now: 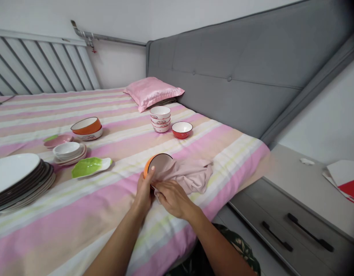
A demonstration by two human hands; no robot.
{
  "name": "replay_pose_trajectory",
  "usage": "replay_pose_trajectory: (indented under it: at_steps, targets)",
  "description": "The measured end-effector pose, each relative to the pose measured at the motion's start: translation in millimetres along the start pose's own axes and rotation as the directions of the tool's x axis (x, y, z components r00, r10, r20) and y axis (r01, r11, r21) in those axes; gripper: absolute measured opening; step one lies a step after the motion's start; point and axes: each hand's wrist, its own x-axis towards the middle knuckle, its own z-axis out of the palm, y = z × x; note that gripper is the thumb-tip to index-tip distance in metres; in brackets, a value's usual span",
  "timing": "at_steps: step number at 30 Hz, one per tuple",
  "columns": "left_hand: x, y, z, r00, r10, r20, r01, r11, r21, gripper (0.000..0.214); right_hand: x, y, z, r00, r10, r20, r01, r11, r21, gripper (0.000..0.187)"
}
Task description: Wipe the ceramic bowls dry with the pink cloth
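Note:
My left hand (144, 190) grips the rim of an orange bowl (158, 163) that stands tilted on its edge on the striped bedsheet (79, 214). My right hand (172, 197) is closed on a pinkish-beige cloth (191, 174), pressing it against the bowl's lower side. The rest of the cloth lies crumpled on the bed to the right of the bowl.
A red bowl (181, 129) and a stack of white patterned bowls (160, 119) sit farther back. On the left are a green leaf dish (90, 166), small plates (69, 151), an orange bowl stack (87, 128), large plates (18, 180). A pink pillow (152, 91), grey headboard (237, 76) and nightstand (294, 207) stand beyond.

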Motion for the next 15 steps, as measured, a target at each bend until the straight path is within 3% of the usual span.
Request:
replay_pose_trajectory:
  at_steps: [9, 15]
  targets:
    - [-1.3, 3.0, 2.9, 0.996, -0.063, 0.07, 0.064, 0.998, -0.013, 0.056, -3.1, 11.0, 3.5, 0.995, 0.08, -0.06, -0.092, 0.972, -0.217, 0.042]
    - [-1.4, 2.8, 3.2, 0.995, -0.077, 0.059, 0.078, 0.997, -0.018, 0.055, -2.4, 12.1, 5.2, 0.995, 0.074, -0.066, -0.087, 0.969, -0.231, 0.04]
